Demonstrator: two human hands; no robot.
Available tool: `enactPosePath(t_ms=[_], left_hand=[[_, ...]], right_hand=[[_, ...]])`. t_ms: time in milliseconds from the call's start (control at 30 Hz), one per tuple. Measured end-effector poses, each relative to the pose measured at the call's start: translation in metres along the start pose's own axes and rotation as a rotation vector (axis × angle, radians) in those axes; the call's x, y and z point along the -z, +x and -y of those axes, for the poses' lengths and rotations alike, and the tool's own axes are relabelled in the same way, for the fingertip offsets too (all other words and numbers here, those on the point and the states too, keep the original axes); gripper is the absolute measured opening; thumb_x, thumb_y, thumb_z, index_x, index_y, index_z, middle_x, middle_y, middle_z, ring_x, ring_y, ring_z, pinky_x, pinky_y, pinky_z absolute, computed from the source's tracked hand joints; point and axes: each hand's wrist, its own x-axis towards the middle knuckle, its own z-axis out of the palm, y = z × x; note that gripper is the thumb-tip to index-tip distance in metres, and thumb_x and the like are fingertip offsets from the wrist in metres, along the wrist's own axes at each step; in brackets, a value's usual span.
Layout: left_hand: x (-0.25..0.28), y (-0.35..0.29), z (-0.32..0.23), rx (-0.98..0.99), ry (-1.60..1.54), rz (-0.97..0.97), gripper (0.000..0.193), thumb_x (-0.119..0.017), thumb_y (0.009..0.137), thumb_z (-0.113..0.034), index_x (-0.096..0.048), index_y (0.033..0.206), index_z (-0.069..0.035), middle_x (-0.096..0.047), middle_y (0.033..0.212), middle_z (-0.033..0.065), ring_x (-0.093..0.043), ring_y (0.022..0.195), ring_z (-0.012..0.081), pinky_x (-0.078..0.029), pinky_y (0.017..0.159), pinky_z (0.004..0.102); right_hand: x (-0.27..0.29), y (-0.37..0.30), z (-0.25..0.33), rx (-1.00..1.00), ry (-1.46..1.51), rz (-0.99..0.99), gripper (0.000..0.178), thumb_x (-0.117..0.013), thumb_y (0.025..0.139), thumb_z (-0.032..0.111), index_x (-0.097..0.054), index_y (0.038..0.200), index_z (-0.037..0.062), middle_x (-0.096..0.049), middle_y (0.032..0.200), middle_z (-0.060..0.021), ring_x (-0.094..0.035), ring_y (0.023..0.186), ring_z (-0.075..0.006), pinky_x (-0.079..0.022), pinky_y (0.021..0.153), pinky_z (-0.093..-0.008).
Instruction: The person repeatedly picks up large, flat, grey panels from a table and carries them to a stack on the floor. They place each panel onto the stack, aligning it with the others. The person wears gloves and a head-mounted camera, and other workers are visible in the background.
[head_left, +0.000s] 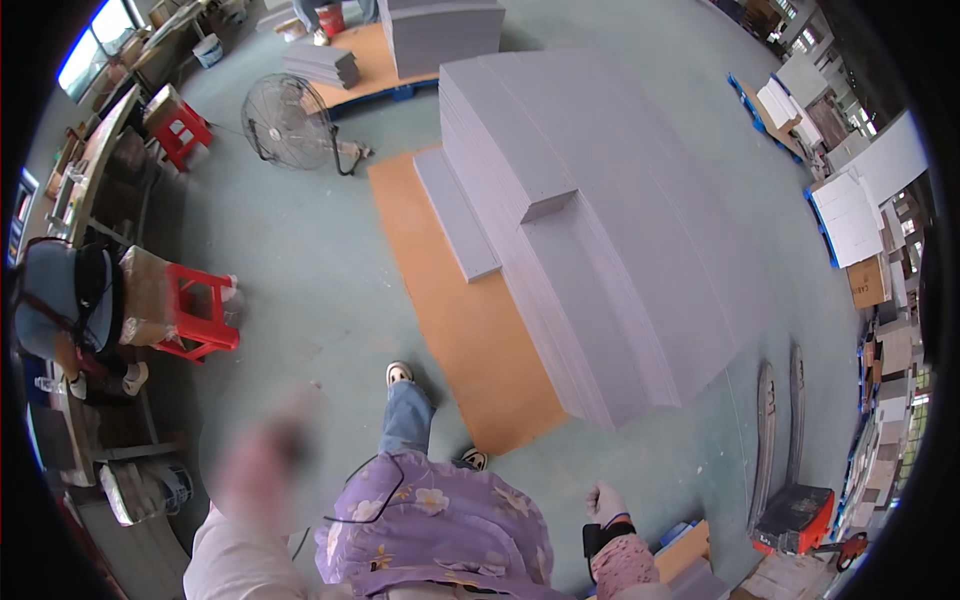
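Observation:
My right hand (604, 503), in a pale glove, hangs at my right side with its fingers curled in. Nothing shows in it. A dark band is round that wrist, below a pink sleeve cuff. My left hand (265, 465) is raised at the lower left and smeared, so its fingers and anything in them cannot be made out. Ahead of me stands a large stack of grey boards (620, 230), apart from both hands. One shorter grey board (455, 215) lies beside it on a brown sheet (470, 330), close to my feet.
A black floor fan (290, 122) stands at the far left. Red stools (205, 312) line the left workbench, where a person (65, 300) is. More grey boards (445, 40) sit on a far pallet. A red pallet jack (795, 520) is at right.

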Motion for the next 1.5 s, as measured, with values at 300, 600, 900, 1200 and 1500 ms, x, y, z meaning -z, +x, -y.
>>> enactPosePath(t_ms=[300,600,900,1200,1500], left_hand=[[0.099,-0.246,0.217,-0.211,-0.619,0.045,0.009,-0.039,0.093,-0.022,-0.044,0.097,-0.017,-0.045,0.077,0.0019,-0.047,0.062,0.0164,-0.036,0.049,0.0304],[0.083,-0.413,0.349,0.055,-0.574,-0.629,0.039,-0.046,0.093,-0.044,-0.059,0.098,-0.008,-0.060,0.090,0.0040,-0.057,0.078,0.0157,-0.048,0.069,0.0297],[0.119,-0.524,0.616,-0.233,-1.206,-0.793,0.025,-0.042,0.094,-0.032,-0.042,0.073,-0.019,-0.040,0.061,-0.0055,-0.037,0.047,0.0107,-0.028,0.040,0.0283],[0.141,-0.580,0.620,-0.263,-1.686,-1.008,0.017,-0.050,0.092,-0.022,-0.044,0.077,-0.017,-0.038,0.062,-0.0031,-0.037,0.049,0.0114,-0.030,0.044,0.0273],[0.273,-0.586,0.603,-0.256,-1.838,-1.247,0.026,-0.049,0.093,-0.022,-0.039,0.070,-0.018,-0.032,0.055,-0.0048,-0.027,0.040,0.0086,-0.021,0.037,0.0265]], right_hand=[[-0.061,-0.028,0.076,0.135,-0.246,0.121,0.038,-0.051,0.093,0.039,-0.049,0.066,0.0128,-0.052,0.057,-0.0025,-0.048,0.046,-0.0177,-0.039,0.041,-0.0326],[-0.172,-0.043,0.028,0.315,-0.660,0.448,0.036,-0.048,0.091,0.037,-0.052,0.064,0.0147,-0.052,0.055,-0.0043,-0.048,0.050,-0.0213,-0.039,0.045,-0.0357],[-0.370,-0.078,-0.134,1.563,-2.086,0.885,0.017,-0.053,0.086,0.024,-0.059,0.074,0.0123,-0.062,0.074,-0.0082,-0.060,0.067,-0.0272,-0.047,0.060,-0.0410],[-0.596,-0.198,-0.230,0.854,-1.743,1.057,0.012,-0.060,0.083,0.016,-0.063,0.076,0.0063,-0.061,0.067,-0.0058,-0.057,0.059,-0.0206,-0.047,0.052,-0.0341],[-0.838,-0.205,-0.299,1.340,-2.139,1.137,0.021,-0.053,0.090,0.023,-0.061,0.076,0.0095,-0.059,0.064,-0.0060,-0.053,0.056,-0.0208,-0.043,0.050,-0.0357]])
